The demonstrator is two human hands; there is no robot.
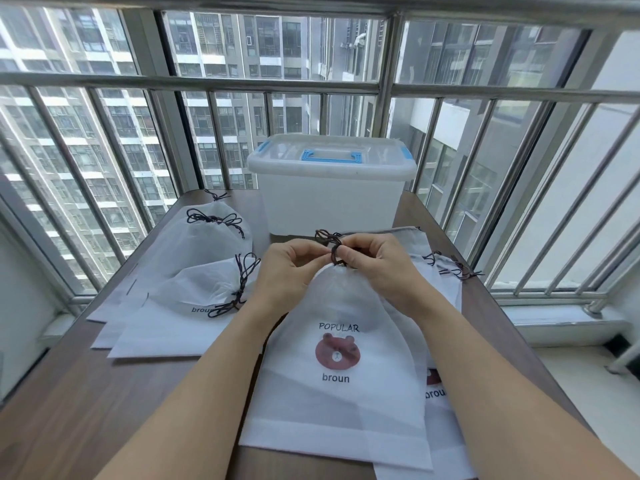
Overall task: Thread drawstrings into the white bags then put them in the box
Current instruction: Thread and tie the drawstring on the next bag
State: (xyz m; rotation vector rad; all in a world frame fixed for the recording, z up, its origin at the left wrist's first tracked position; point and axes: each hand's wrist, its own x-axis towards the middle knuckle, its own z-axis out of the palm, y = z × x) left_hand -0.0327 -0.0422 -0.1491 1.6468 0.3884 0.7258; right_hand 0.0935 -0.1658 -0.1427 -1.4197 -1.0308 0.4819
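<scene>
A white bag (pixel 339 393) with a brown bear print lies in front of me on the brown table (pixel 104 403), its mouth gathered. My left hand (pixel 287 268) and my right hand (pixel 381 268) both pinch the dark brown drawstring (pixel 334 252) at the gathered top of the bag. The translucent white box (pixel 329 202) with a shut lid and blue handle stands just behind my hands.
Several white bags (pixel 194 271) with dark cords lie in a pile at the left. More bags (pixel 446 271) lie at the right, partly under the one in front. Window bars (pixel 214 143) run round the table's far and side edges.
</scene>
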